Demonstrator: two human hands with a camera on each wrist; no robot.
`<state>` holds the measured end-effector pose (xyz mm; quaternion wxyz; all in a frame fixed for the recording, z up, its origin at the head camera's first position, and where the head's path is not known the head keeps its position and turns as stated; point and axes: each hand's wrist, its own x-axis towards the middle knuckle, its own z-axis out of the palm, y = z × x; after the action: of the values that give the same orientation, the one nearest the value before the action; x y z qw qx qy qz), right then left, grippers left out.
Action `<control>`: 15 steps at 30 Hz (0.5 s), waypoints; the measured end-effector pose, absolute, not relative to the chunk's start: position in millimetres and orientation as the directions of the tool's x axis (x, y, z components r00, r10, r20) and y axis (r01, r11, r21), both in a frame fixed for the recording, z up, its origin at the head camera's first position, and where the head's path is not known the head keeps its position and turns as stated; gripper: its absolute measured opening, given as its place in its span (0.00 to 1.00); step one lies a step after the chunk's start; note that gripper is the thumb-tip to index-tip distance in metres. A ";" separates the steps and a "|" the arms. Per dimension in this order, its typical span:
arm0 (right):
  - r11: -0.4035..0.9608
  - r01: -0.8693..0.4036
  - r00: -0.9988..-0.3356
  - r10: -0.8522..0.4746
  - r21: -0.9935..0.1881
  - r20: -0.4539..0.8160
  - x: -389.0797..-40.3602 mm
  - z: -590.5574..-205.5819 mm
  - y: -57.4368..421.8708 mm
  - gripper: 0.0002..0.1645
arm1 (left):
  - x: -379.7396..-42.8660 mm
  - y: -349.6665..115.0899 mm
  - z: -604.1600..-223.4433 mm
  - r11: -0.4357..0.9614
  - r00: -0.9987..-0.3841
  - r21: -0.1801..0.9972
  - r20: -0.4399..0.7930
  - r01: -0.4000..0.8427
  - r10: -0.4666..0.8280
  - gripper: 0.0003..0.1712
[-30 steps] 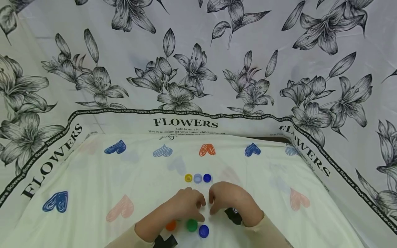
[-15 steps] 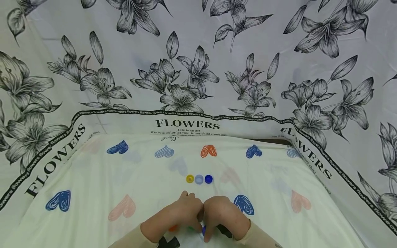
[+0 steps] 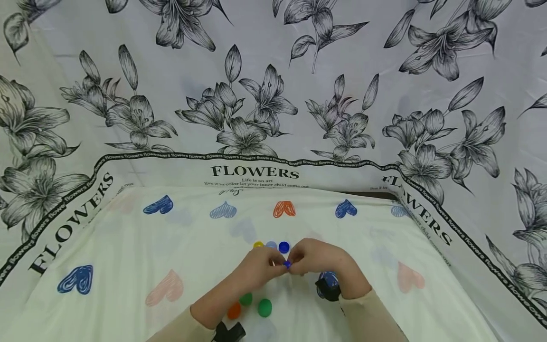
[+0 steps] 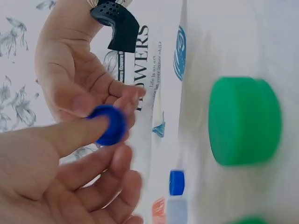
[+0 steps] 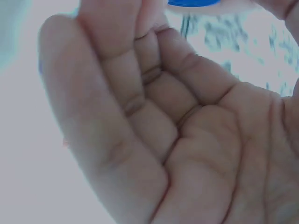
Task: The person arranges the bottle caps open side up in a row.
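Note:
A small dark blue bottle cap [image 3: 287,264] is held up between my two hands over the cloth. My left hand [image 3: 256,268] pinches it from the left, and in the left wrist view the thumb lies against the cap [image 4: 112,125]. From the other side my right hand [image 3: 320,259] grips the same cap at its edge. Only a blue sliver of the cap [image 5: 194,2] shows at the top of the right wrist view. Below the hands lie an orange cap [image 3: 233,310], a green cap [image 3: 245,299] and another green cap [image 3: 264,308].
Just beyond the hands, yellow [image 3: 258,244], light blue [image 3: 271,244] and dark blue [image 3: 284,247] caps form a row. A white cloth [image 3: 205,266] printed with hearts covers the table. Floral curtains [image 3: 256,114] rise at the back and sides.
My hands reached down to the near caps, then came back up with the blue cap between them. Its former place beside the green cap no longer holds it.

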<state>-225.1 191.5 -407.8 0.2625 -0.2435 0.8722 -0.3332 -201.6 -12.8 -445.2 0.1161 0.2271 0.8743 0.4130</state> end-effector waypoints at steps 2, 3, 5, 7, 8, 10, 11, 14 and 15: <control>0.612 -0.205 -0.746 -0.603 -0.764 -0.283 -234.8 -409.2 201.8 0.06 | -205.4 -8.6 -447.6 0.490 -0.896 0.840 -0.009 0.235 0.444 0.08; 0.595 -0.174 -0.754 -0.593 -0.785 -0.282 -239.3 -410.9 206.5 0.07 | -207.1 -5.8 -449.9 0.459 -0.905 0.863 -0.006 0.210 0.426 0.09; 0.571 -0.115 -0.776 -0.563 -0.813 -0.285 -247.2 -416.2 214.1 0.11 | -208.9 1.0 -455.0 0.403 -0.918 0.903 -0.027 0.147 0.396 0.14; 0.565 -0.058 -0.803 -0.516 -0.823 -0.298 -252.7 -422.1 219.7 0.12 | -208.8 8.8 -459.7 0.348 -0.919 0.935 -0.080 0.064 0.386 0.20; 0.565 -0.033 -0.816 -0.492 -0.824 -0.304 -254.6 -425.2 221.9 0.13 | -208.4 12.9 -462.3 0.316 -0.916 0.949 -0.112 0.017 0.386 0.24; 0.583 -0.003 -0.841 -0.441 -0.812 -0.313 -257.4 -430.9 223.3 0.13 | -207.0 19.3 -466.9 0.232 -0.903 0.969 -0.175 -0.087 0.393 0.29; 0.595 0.014 -0.853 -0.412 -0.803 -0.320 -258.3 -433.5 222.7 0.13 | -206.0 21.6 -468.9 0.190 -0.894 0.971 -0.209 -0.143 0.396 0.31; 0.633 0.046 -0.885 -0.333 -0.773 -0.325 -260.1 -440.5 218.7 0.12 | -205.1 26.1 -474.7 0.095 -0.875 0.963 -0.270 -0.253 0.402 0.35; 0.646 0.051 -0.895 -0.308 -0.761 -0.321 -260.7 -442.3 216.8 0.11 | -205.3 26.8 -476.1 0.076 -0.870 0.958 -0.285 -0.278 0.402 0.36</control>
<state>-260.7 216.8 -442.3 0.2167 -0.0729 0.8811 -0.4141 -205.3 26.8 -476.1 0.2506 0.0448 0.6894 0.6782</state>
